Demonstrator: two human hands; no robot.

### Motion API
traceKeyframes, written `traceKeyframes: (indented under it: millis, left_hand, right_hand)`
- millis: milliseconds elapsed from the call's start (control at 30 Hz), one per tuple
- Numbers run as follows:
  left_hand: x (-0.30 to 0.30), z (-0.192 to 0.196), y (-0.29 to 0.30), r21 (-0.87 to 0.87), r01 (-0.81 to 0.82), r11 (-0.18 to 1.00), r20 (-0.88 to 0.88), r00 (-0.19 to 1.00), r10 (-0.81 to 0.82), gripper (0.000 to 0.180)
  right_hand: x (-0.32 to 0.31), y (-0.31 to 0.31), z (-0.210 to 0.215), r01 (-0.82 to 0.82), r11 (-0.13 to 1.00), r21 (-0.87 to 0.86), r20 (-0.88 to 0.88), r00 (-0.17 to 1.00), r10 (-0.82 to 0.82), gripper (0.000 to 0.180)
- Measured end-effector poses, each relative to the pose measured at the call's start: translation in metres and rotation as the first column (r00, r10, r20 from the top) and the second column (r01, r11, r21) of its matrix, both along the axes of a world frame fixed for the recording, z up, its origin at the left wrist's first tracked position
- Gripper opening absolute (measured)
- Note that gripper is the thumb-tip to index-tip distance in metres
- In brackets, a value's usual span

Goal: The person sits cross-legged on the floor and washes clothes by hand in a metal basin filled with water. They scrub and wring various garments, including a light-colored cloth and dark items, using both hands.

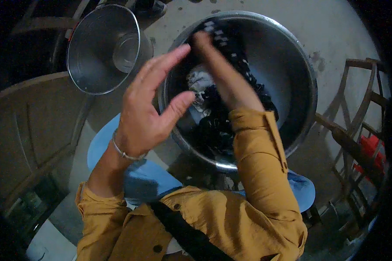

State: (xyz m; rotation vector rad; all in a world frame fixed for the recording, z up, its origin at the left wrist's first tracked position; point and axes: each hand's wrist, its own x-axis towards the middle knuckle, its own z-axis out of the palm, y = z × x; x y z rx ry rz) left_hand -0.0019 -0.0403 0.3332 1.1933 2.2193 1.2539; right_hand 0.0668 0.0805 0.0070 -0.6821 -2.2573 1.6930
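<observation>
My left hand [146, 106] is raised above the left rim of a large round metal tub [304, 78], its thumb and fingers spread with nothing between them. Inside the tub, my right hand [201, 41] reaches to the far left side and is smeared by motion, so its fingers cannot be made out. It is against a dark cloth [233, 54] with white marks, bunched along the tub's left half. Beside that cloth lies a crumpled whitish cloth [200, 80]. More black cloth [215, 126] is heaped nearer to me, partly behind my right forearm.
An empty-looking metal bucket [98, 48] leans on its side at the far left. A wooden chair [43, 117] stands to the left, wooden chair frames [357, 104] to the right, with a red object [370, 152] behind them. Wet spots mark the concrete floor [335, 26].
</observation>
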Motion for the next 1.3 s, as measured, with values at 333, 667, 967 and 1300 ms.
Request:
traceKeyframes:
  millis: [333,667,967,1300]
  left_hand:
    - [0.006,0.017,0.012,0.176,0.047,0.983,0.003,0.999,-0.048,0.049]
    - [0.015,0.037,-0.01,0.179,0.08,0.981,-0.072,0.995,-0.068,0.052]
    - [0.017,-0.01,0.009,0.128,0.119,0.985,-0.037,0.993,-0.115,0.054]
    - [0.01,-0.016,0.011,0.141,0.139,0.98,-0.019,0.99,-0.137,0.053]
  right_hand:
    - [0.136,-0.038,0.008,-0.566,0.797,0.209,0.356,0.803,0.477,0.04]
    - [0.265,-0.023,0.02,-0.78,0.625,0.039,0.788,0.408,0.461,0.042]
    - [0.279,-0.03,0.038,-0.834,0.551,-0.024,0.706,0.376,0.6,0.047]
    - [0.328,-0.005,-0.007,-0.977,0.136,-0.163,0.847,-0.068,0.528,0.029]
